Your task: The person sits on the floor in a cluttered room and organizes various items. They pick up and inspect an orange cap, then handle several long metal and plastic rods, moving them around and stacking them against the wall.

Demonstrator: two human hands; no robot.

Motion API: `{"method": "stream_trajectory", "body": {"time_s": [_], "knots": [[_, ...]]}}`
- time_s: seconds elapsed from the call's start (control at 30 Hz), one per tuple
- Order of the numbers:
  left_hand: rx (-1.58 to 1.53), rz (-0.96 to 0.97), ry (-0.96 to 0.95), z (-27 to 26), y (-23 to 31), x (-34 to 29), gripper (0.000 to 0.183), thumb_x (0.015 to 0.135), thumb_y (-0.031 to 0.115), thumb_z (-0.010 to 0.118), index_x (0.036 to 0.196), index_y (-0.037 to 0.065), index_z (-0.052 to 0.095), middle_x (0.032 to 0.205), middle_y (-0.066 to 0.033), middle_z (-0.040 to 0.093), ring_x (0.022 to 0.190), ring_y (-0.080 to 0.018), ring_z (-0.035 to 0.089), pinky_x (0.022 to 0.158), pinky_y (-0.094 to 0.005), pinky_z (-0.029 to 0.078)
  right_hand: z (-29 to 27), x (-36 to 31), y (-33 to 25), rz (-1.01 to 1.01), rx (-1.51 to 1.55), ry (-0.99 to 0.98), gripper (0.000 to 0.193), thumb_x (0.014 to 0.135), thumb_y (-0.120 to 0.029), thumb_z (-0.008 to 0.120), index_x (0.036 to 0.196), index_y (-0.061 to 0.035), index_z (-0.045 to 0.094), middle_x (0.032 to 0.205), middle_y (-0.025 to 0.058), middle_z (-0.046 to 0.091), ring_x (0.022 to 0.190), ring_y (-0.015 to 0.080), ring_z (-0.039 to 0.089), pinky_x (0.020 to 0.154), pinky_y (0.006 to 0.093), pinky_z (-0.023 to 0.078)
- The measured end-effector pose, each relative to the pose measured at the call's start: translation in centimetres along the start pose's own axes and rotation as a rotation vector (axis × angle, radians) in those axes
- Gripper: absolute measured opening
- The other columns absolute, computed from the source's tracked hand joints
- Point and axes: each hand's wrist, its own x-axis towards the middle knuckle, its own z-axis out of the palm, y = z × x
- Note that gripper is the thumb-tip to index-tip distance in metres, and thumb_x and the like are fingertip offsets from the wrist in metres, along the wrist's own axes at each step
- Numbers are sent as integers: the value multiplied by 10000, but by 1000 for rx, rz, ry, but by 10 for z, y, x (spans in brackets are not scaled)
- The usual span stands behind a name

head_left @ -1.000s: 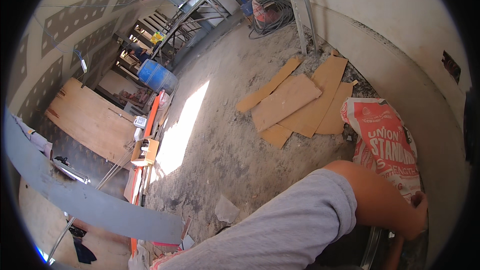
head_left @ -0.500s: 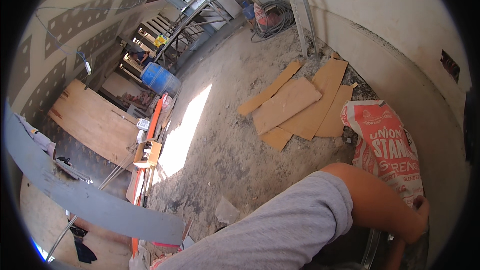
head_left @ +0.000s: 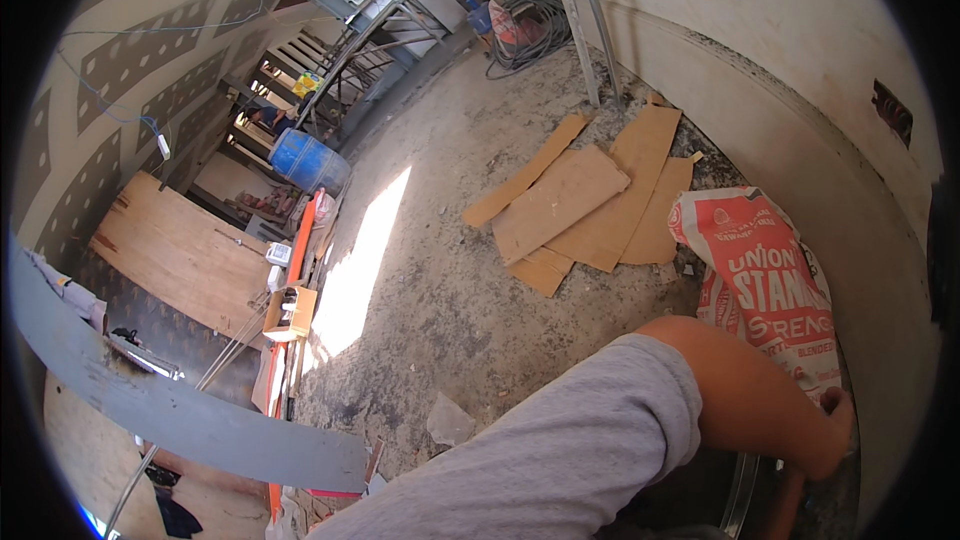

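My left arm in a grey sleeve crosses the lower right. My left hand [head_left: 832,435] is bent by the wall, its fingers curled at the lower end of a red and white paper sack [head_left: 765,275]. What those fingers close on, if anything, is hidden. Under that hand a narrow skin-coloured strip shows, perhaps part of my right arm; my right hand's fingers cannot be made out. A shiny metal channel [head_left: 740,495] stands just left of the strip. Beyond the sack, flat brown cardboard pieces [head_left: 565,205] overlap on the rough concrete floor [head_left: 430,270].
A bare wall [head_left: 800,130] rises along the right. Across the lower left runs a curved grey beam [head_left: 200,405]. Past it are an open carton [head_left: 290,313], an orange-red bar [head_left: 303,240] and a blue drum [head_left: 308,160]. Coiled hose [head_left: 530,40] lies far back; another person [head_left: 265,118] is at the far left.
The view has shifted slightly, so the cardboard, sack and drum sit a little further left in it. My left hand stays at the sack's lower end.
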Motion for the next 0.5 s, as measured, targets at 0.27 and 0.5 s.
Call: {"method": "stream_trajectory", "body": {"time_s": [0.27,0.5], "knots": [[-24,143,146,11,-38,-76,524,796,435,573,1156,56,613,1070,-136,571,1000,-264,494,844,-522,394,7,-3,-1,12,13,-21,589,901,-296,620,1381,-27,410,1410,180,428,1298,297,406,1102,429,303],[-188,48,141,14,-41,-63,483,756,379,648,1144,92,651,1083,-123,615,984,-304,552,793,-540,425,12,12,-9,-13,48,11,614,916,-315,620,1403,-25,386,1442,178,403,1334,287,380,1121,416,287]]}}
